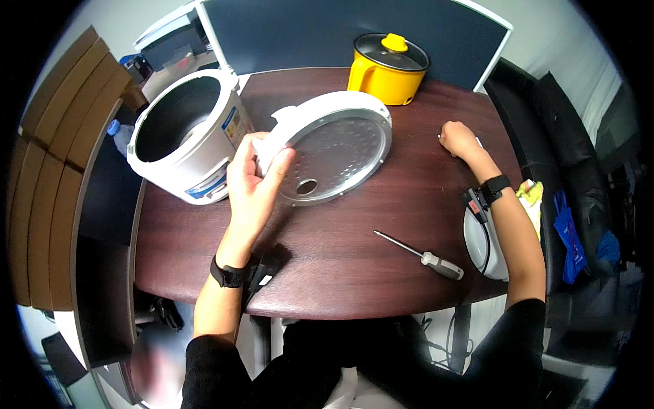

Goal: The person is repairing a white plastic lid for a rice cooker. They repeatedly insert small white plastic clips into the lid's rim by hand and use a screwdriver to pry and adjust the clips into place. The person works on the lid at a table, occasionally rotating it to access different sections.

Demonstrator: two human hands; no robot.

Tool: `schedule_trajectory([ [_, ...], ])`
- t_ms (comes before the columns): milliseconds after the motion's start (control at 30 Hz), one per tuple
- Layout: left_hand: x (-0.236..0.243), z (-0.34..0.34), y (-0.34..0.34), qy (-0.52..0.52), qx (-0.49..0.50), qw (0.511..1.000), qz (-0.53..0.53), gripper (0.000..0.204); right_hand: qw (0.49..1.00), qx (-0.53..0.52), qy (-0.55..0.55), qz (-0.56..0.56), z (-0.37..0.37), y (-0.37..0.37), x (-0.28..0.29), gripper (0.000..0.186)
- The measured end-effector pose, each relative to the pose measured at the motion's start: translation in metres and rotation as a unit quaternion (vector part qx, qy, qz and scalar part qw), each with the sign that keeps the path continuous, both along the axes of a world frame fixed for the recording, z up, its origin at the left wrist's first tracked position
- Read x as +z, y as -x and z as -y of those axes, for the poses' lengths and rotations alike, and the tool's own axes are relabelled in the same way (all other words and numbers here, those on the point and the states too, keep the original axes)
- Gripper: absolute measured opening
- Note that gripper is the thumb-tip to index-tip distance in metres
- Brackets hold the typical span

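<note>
My left hand [255, 178] grips the edge of a round white rice cooker lid [334, 153]. The lid is raised and tilted, showing its silver, dimpled inner plate with a small round hole. Left of it stands the white rice cooker body [204, 160], lidless, with a dark interior. At the right side of the table my right hand [460, 140] is closed, fingers curled in; a small pale bit shows beside it, and what it holds, if anything, is hidden. A screwdriver [426, 260] with a grey handle lies near the front, its tip pointing left and away.
A yellow electric pot [388, 71] with a glass lid stands at the back, before a dark partition [300, 34]. Under my right forearm lies a pale rounded object [480, 245], partly covered. Cardboard boxes [58, 184] are stacked at the left; a black sofa [572, 143] is at right.
</note>
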State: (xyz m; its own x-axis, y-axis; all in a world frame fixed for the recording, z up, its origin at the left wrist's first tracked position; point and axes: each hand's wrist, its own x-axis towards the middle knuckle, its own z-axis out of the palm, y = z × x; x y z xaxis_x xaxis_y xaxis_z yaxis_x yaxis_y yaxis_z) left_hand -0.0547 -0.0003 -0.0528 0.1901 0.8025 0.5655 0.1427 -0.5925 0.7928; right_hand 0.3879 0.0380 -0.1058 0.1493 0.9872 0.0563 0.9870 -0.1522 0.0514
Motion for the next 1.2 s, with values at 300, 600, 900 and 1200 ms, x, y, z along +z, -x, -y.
schedule_trajectory([
  [300,0.006,0.005,-0.002,-0.038,0.004,0.999,-0.007,0.038,0.979,0.048,-0.048,-0.193,0.037,0.070,0.080,0.016],
  [600,0.014,0.013,0.004,-0.091,0.037,0.993,-0.071,0.034,0.835,0.337,-0.143,-0.412,0.082,0.208,0.124,0.009],
  [900,0.017,0.016,0.003,-0.128,0.025,0.988,-0.086,0.041,0.832,0.335,-0.241,-0.371,0.085,0.233,0.119,0.012],
  [1200,0.017,0.017,0.002,-0.133,-0.005,0.988,-0.081,0.046,0.832,0.330,-0.255,-0.365,0.084,0.235,0.123,0.010],
])
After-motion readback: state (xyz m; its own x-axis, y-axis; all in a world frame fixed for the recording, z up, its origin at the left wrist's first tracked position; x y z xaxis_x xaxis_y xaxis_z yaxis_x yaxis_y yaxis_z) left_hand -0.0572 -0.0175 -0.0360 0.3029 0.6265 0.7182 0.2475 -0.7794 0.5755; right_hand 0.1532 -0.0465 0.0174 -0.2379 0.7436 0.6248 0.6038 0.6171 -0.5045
